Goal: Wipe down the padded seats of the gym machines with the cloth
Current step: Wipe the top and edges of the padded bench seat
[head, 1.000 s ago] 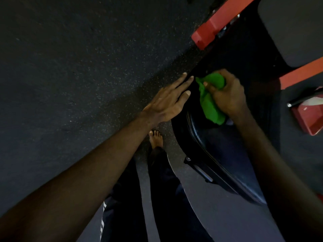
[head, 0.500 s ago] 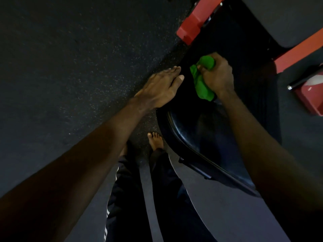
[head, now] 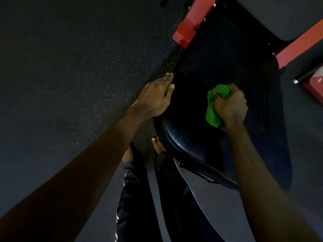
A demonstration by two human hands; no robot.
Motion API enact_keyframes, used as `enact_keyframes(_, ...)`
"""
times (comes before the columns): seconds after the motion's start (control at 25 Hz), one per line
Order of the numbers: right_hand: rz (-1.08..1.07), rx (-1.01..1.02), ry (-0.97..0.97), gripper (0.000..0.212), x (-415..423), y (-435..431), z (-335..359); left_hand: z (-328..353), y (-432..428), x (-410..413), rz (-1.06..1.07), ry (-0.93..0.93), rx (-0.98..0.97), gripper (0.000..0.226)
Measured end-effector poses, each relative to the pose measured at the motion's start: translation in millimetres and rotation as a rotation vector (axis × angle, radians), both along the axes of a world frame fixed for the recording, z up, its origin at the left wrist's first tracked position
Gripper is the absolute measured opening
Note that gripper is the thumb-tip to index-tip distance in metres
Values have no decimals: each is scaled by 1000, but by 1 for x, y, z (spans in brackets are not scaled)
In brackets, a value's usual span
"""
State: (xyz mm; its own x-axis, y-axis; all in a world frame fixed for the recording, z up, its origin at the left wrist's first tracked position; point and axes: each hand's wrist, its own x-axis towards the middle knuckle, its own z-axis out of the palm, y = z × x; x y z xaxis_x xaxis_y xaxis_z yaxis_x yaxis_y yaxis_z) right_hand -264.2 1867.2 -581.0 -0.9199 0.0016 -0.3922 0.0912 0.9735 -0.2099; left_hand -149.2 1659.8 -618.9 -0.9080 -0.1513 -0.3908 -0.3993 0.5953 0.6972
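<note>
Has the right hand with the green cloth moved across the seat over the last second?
Yes. The right hand, gripping the cloth, has slid rightward, away from the left edge of the seat toward its middle.

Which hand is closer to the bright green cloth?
Right. The right hand grips the crumpled green cloth; the left hand rests flat on the black padded seat, left of the cloth.

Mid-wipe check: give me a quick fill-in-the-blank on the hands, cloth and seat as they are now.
1. The right hand grips a bunched cloth coloured ____.
2. The padded seat under it is ____.
3. The left hand rests on the seat's edge, holding ____.
4. The frame bars beyond are painted ____.
Missing words: green; black; nothing; red.
</note>
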Motion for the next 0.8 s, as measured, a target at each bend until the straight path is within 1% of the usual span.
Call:
enact_keyframes(0.16, 92, -89, -15, 35, -12, -70, -7, 5, 0, 0, 29, 6, 20, 50)
enact_keyframes(0.24, 147, -140, -38, 33, -17, -87, -9, 7, 0, 1, 33, 6, 29, 51)
enact_keyframes(0.32, 211, -180, -61, 32, -19, -82, -9, 7, 2, 1, 29, 5, 26, 50)
enact_keyframes(0.4, 246, -156, -73, 33, -20, -55, -9, 8, 2, 1, 26, -5, 30, 49)
enact_keyframes(0.48, 207, -86, -77, 33, -23, -15, -6, 7, 1, 2, 35, -8, 30, 50)
enact_keyframes(0.6, 17, -26, -52, 34, -21, 24, -1, 5, 1, 2, 35, -4, 32, 51)
enact_keyframes(0.68, -45, -38, -38, 35, -21, 3, -7, 4, 0, 2, 23, -11, 26, 51)
enact_keyframes(0.8, -8, -135, -43, 36, -22, -67, -15, 2, -1, 2, -16, -26, 13, 57)
